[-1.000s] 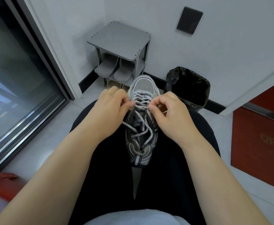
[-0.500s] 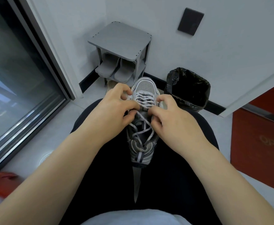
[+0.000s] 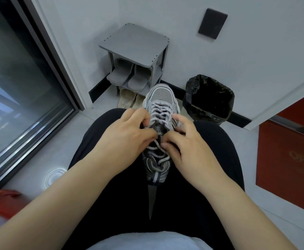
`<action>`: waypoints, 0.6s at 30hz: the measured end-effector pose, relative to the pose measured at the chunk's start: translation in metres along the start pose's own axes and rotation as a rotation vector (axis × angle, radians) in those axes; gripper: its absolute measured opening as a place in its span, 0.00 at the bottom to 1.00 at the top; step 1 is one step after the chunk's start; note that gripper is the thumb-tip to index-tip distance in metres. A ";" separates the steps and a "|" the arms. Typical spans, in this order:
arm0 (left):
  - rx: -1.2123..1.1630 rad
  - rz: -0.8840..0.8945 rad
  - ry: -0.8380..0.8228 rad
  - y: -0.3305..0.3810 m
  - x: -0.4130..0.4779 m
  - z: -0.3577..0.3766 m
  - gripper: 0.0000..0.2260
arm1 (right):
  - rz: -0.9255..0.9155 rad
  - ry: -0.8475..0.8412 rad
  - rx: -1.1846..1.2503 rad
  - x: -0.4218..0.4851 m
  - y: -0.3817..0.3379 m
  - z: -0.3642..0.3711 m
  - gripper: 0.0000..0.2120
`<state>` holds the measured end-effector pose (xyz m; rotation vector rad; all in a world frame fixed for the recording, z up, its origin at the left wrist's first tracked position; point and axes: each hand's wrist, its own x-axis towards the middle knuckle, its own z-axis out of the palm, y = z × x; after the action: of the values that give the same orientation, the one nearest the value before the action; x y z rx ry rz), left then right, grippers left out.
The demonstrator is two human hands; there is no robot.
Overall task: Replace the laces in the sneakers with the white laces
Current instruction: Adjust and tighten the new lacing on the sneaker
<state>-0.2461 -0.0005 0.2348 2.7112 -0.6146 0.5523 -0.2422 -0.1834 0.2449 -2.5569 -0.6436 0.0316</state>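
A grey and dark sneaker (image 3: pixel 161 95) lies between my thighs, toe pointing away from me. White laces (image 3: pixel 158 112) cross its upper eyelets and loose loops lie over the heel end. My left hand (image 3: pixel 127 134) grips the shoe's left side at mid-lacing, thumb curled toward the tongue. My right hand (image 3: pixel 182 139) sits on the right side, thumb and forefinger curled at the lace near the tongue, other fingers spread. The eyelets under both hands are hidden.
A grey shoe rack (image 3: pixel 135 44) with slippers stands ahead by the wall. A black-lined bin (image 3: pixel 209 98) sits to its right. A glass door (image 3: pixel 17 83) runs along the left, a red cabinet (image 3: pixel 290 156) on the right, a red object (image 3: pixel 1 201) at lower left.
Both hands slid down from the upper eyelets toward the tongue and closed in on the middle of the lacing. The shoe stayed on my lap.
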 end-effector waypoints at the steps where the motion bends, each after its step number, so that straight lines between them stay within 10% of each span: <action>1: -0.016 -0.020 0.017 0.001 0.000 0.000 0.10 | 0.004 0.028 0.035 0.000 0.000 -0.001 0.06; 18: -0.346 -0.449 0.054 0.004 0.017 0.001 0.12 | 0.162 0.175 0.122 0.019 -0.006 -0.010 0.07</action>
<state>-0.2331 -0.0100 0.2423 2.3849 -0.0649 0.3606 -0.2262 -0.1753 0.2582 -2.4535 -0.3560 -0.0934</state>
